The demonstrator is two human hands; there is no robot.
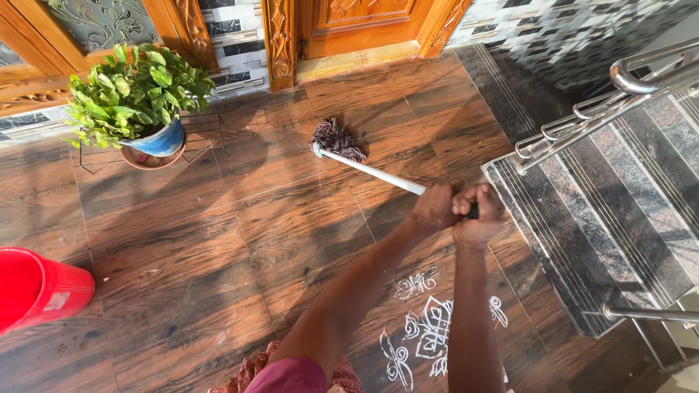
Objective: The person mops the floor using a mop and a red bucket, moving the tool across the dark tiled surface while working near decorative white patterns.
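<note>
Gripping the mop handle [378, 175] near its upper end, the left hand [435, 207] and the right hand [477, 215] sit side by side, touching each other, each with its fingers curled tight around the pale shaft. The handle slants away from the hands toward the far wall, and at its lower end the mop head [336, 140], a bundle of dark, mottled strands, lies on the wood-patterned tile floor [218, 240], near the carved wooden door [364, 25] at the far edge of the floor. Toward the floor's far left corner a leafy green plant [135, 87] grows in a blue pot [156, 140] that stands in a brown saucer on a thin wire stand, well apart from the mop head. A red bucket [36, 287] rests at the left edge of the floor. White chalk-like floor drawings [426, 327] spread over the tiles just below the two forearms, near the floor's near edge. Along the right edge, dark stone steps [604, 218] rise beside a shiny metal railing [626, 94], close to the right hand.
</note>
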